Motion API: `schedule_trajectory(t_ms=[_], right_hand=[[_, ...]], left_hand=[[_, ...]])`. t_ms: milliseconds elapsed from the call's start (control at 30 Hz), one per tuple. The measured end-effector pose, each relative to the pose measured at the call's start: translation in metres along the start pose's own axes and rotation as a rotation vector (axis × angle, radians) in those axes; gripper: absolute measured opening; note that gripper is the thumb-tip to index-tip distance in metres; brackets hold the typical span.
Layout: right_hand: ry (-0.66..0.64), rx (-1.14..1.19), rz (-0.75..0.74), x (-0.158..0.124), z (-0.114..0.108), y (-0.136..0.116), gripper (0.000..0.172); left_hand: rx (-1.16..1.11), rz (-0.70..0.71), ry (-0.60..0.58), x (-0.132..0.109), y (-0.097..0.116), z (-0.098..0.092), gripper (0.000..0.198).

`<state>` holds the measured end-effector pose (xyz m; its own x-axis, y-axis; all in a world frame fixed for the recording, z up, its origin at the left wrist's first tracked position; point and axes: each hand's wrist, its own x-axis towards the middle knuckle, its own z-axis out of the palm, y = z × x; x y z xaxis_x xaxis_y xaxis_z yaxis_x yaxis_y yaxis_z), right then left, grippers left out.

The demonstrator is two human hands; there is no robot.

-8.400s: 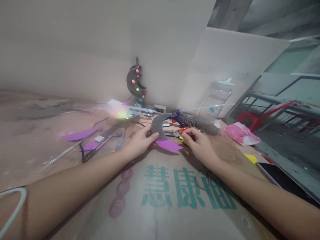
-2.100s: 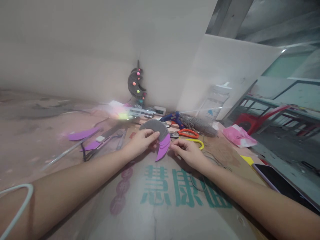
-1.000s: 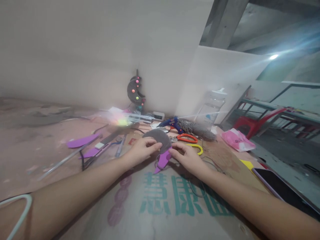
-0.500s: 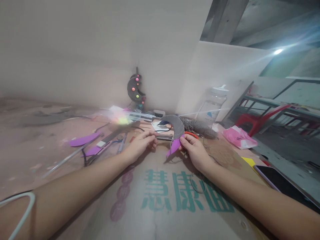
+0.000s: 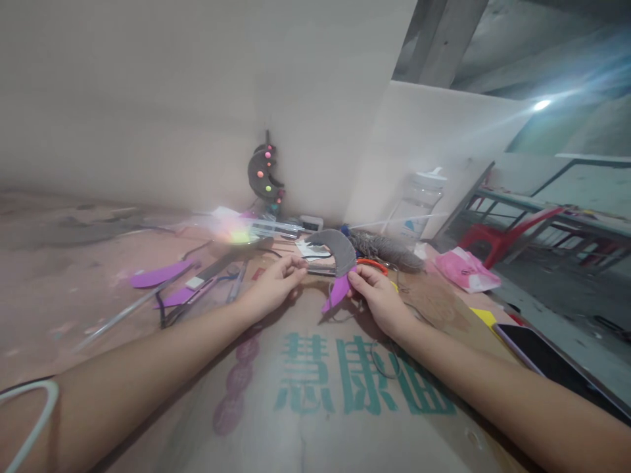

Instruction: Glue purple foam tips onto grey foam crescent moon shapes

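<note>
My right hand [image 5: 377, 297] pinches a crescent [image 5: 340, 253] at its lower part and holds it upright just above the cardboard sheet [image 5: 315, 420]. Grey yarn is wound over most of the crescent and its purple tip [image 5: 334, 299] is bare. My left hand [image 5: 273, 286] lies beside the crescent's left end with its fingers drawn together. What they hold, if anything, is too small to see. A thin strand of yarn [image 5: 389, 358] loops on the cardboard under my right wrist.
A finished dark crescent with coloured pompoms [image 5: 265, 174] hangs in the wall corner. Purple foam crescents [image 5: 158, 274], rods and tools lie at the left. Orange scissors [image 5: 372, 264], a grey yarn skein [image 5: 389, 248], a bottle [image 5: 419, 203], a pink bag [image 5: 466, 269] and a phone [image 5: 542, 351] are at the right.
My right hand took the crescent from the left and lifted it off the cardboard. My left hand let go and stayed beside it. In the last half second almost nothing moved.
</note>
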<state>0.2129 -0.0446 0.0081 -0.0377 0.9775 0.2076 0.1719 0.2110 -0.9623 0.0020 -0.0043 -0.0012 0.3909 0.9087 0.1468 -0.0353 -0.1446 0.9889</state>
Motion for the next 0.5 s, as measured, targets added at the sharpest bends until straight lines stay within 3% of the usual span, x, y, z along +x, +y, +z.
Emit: schedule_trajectory(t_ms=[233, 500], right_hand=[[-0.043, 0.028, -0.013, -0.0007, 0.0017, -0.0010, 0.035], [-0.052, 0.046, -0.001, -0.0010, 0.0025, -0.0006, 0.035]], left_hand=[[0.119, -0.044, -0.019, 0.0007, 0.0012, 0.0003, 0.033], [-0.043, 0.060, -0.022, 0.0034, -0.0061, 0.0009, 0.023]])
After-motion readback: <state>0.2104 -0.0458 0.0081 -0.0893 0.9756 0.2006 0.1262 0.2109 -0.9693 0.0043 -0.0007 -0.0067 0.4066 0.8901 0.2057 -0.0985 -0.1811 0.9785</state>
